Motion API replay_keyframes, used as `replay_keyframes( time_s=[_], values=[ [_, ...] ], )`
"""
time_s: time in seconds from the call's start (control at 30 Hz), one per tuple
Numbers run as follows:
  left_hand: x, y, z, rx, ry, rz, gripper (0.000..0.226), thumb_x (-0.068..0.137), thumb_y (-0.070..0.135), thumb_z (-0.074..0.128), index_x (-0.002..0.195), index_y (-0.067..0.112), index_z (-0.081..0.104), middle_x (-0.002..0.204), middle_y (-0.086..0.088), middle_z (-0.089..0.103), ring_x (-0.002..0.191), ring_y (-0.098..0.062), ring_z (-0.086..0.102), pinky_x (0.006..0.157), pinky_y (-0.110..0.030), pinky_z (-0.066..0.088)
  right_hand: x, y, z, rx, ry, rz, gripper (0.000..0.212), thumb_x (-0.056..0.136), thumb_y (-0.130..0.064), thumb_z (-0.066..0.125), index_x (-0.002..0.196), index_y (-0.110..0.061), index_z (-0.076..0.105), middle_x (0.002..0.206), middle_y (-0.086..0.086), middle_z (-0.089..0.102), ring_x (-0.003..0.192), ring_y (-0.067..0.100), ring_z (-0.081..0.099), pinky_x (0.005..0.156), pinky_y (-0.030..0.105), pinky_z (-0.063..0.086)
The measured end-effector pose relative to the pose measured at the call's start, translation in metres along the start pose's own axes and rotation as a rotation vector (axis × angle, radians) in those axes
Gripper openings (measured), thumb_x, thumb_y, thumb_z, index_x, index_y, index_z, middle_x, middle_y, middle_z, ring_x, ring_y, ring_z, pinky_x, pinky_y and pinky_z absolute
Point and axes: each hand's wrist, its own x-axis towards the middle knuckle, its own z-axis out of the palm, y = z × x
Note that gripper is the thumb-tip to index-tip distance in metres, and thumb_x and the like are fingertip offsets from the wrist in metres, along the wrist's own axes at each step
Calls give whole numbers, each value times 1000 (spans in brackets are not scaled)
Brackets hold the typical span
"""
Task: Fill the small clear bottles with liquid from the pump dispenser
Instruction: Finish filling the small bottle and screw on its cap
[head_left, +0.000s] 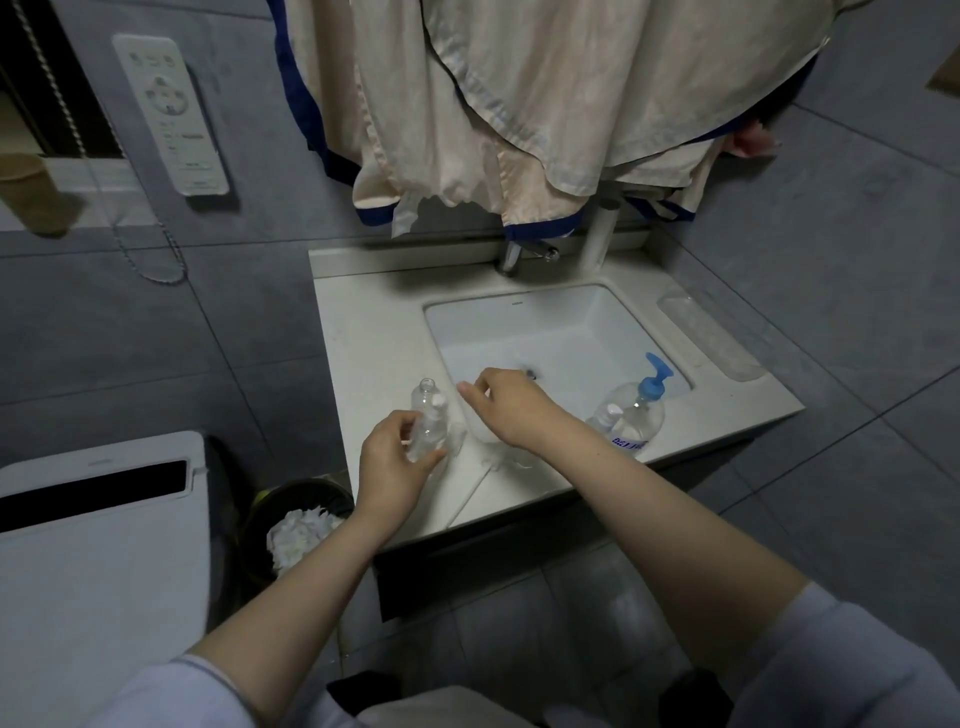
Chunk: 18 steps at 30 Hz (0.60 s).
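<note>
Now the left hand (390, 464) grips an uncapped bottle (428, 422) on the counter (363, 338) — the right hand (506, 402) pinches something small, unclear what.

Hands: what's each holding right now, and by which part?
The left hand grips a small clear bottle around its lower body, open neck up. The right hand pinches something small and pale at its fingertips; what it is cannot be told.

The person wears a pale lavender-grey top whose loose sleeves (852, 670) are pushed up above the elbows, leaving both forearms (670, 514) bare down to the hands, with no rings, watch or bracelet on either wrist (382, 506).
</note>
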Motion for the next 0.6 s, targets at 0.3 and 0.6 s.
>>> replay_keyframes(
  time_s=[0.3,0.6],
  values=[
    [-1,-12,7,-42,-5,-83,36,65,15,81,91,13,57,91,-1,64,86,-17,60,74,-28,49,1,27,29,-231,-113,52,17,92,-19,52,104,-26,60,110,-4,63,107,14,55,101,36,30],
    [0,-19,-3,22,-155,-87,57,57,9,85,104,9,55,100,-2,59,91,-15,55,80,-23,46,18,30,36,-256,-175,-18,31,92,-3,46,120,-11,57,120,5,58,108,18,56,84,18,36]
  ],
)
